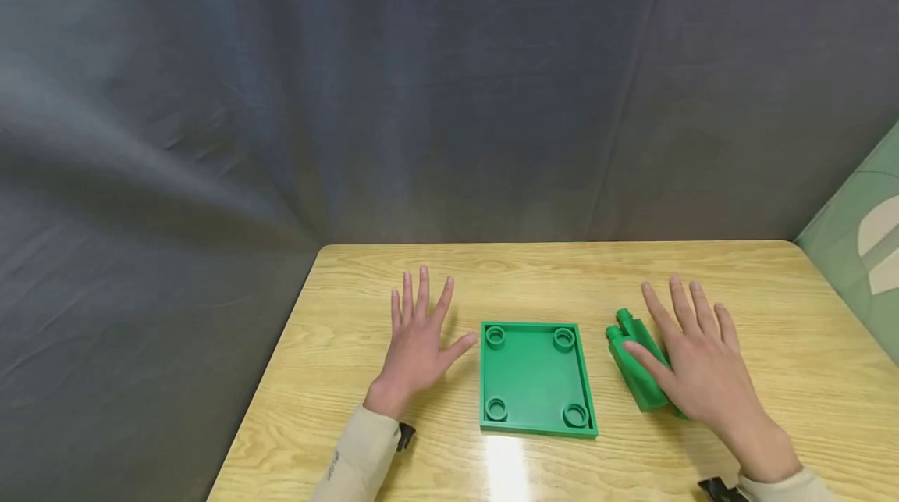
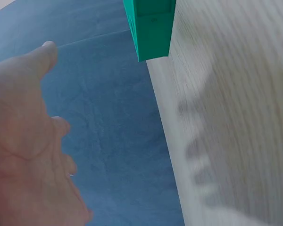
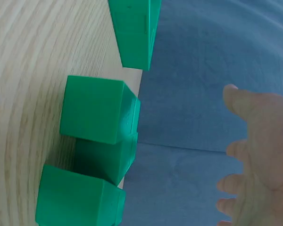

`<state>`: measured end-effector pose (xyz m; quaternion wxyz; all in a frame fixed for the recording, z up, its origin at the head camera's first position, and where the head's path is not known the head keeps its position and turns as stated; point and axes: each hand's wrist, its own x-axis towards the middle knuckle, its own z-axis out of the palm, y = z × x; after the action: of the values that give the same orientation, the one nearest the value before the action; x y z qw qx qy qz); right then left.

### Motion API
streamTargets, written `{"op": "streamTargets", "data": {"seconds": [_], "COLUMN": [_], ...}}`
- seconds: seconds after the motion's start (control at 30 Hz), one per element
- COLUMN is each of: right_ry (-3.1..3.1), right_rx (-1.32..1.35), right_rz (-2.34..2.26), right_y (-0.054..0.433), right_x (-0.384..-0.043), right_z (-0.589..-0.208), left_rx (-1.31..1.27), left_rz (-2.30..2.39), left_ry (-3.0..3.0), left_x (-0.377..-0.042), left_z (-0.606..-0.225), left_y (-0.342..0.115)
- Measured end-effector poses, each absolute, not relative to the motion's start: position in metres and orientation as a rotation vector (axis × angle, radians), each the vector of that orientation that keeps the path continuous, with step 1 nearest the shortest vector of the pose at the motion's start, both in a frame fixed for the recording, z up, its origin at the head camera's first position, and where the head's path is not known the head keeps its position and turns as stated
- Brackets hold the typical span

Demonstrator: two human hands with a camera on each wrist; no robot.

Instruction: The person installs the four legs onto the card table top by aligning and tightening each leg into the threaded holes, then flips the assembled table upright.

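A green square plastic panel (image 1: 528, 377) lies on the table, with a raised rim and a round socket in every corner. To its left my left hand (image 1: 414, 350) is held palm down over the wood, fingers spread, holding nothing. My right hand (image 1: 712, 377), also spread and holding nothing, hovers over several green tapered blocks (image 1: 637, 377) with round knobbed ends, partly hiding them. Three of these blocks (image 3: 92, 110) show in the right wrist view, lying side by side. The left wrist view has the panel's edge (image 2: 154, 37) beyond the thumb.
The light wood table (image 1: 393, 447) has rounded far corners. A dark grey cloth (image 1: 456, 96) hangs behind it and along its left side. At the far right stands a pale green patterned surface (image 1: 860, 268). Both wrists wear black straps (image 1: 405, 436).
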<state>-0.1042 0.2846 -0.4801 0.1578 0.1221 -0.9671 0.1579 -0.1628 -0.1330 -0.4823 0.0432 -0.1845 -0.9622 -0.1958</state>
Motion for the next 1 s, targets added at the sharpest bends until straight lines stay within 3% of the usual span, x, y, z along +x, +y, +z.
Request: {"op": "streamTargets", "data": {"seconds": [1.0], "right_ry": [-2.464], "right_rx": [0.158], "right_rz": [0.796], "right_y": [0.255], "right_x": [-0.069], "right_z": [-0.501], "left_rx": [-0.431], "left_rz": [-1.255], "left_ry": [-2.713], "left_x": [-0.108], "left_z": [-0.500], "left_y": [-0.114]}}
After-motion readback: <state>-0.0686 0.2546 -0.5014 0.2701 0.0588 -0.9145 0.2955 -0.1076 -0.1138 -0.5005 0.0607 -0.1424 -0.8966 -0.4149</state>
